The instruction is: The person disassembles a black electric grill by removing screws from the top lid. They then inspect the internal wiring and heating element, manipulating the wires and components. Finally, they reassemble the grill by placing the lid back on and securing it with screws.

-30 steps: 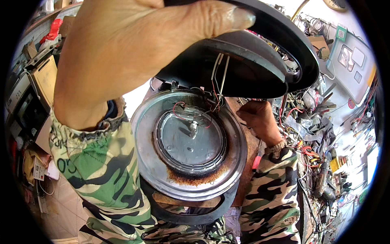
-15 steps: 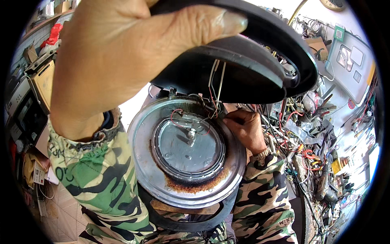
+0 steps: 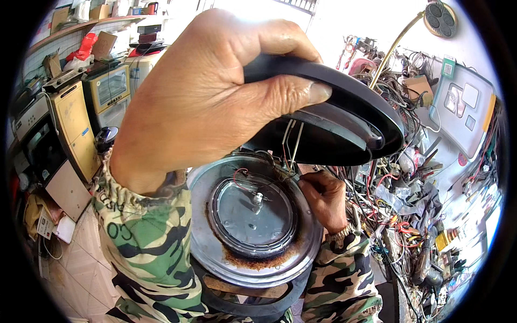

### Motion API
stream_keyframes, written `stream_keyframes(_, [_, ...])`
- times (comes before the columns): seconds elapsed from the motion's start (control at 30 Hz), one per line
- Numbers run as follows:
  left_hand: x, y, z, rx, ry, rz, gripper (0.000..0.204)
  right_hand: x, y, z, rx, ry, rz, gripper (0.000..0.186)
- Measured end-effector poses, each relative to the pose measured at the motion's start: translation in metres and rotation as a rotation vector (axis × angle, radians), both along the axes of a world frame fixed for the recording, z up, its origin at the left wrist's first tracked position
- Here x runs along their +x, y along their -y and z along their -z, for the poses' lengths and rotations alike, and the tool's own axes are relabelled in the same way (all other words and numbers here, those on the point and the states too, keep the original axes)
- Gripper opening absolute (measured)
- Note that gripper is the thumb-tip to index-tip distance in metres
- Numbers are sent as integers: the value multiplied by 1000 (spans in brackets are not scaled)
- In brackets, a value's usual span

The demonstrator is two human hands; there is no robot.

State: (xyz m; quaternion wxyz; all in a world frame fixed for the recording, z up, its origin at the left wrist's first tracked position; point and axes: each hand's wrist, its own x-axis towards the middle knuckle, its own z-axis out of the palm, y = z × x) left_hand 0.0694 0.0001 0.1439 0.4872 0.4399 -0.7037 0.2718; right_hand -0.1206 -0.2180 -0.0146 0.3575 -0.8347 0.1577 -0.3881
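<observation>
My left hand (image 3: 210,102) is closed round the rim of a black plastic lid cover (image 3: 344,152), thumb on the near side, and holds it tilted up. Beneath lies a round metal lid plate (image 3: 202,226) with a raised inner disc (image 3: 274,220), a small white fitting (image 3: 258,198) at its middle and a brown burnt stain (image 3: 264,260) along the near side. Thin wires (image 3: 291,142) run between cover and plate. At the plate's far right edge my right hand (image 3: 326,196) is closed, thumb and fingers pinched beside the wires; whatever they hold is hidden.
A dark curved frame (image 3: 253,308) sits under the plate, near my body. On the right, a heap of cables and tools (image 3: 414,215) spreads close to my right arm, with a grey panel (image 3: 464,105) behind it. Cabinets (image 3: 75,129) stand to the left.
The view has tilted up, so the cover, plate and both hands sit lower in the picture. Both hands keep their hold, left on the cover, right by the plate's edge.
</observation>
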Motion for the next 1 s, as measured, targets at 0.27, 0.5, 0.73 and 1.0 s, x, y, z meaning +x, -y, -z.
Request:
stream_keyframes(0.27, [-2, -4, 0, -49, 37, -23, 25, 1, -2, 3, -18, 16, 14, 13])
stream_keyframes(0.5, [11, 6, 2, -30, -1, 152, 24, 1, 2, 2, -26, 214, 68, 13])
stream_keyframes(0.73, [5, 1, 1, 6, -17, 102, 22, -17, -7, -41, -396, 674, 259, 33])
stream_keyframes(1.0, [-10, -10, -2, 94, -106, -70, 22, -28, -39, -111, -207, 571, -78, 52])
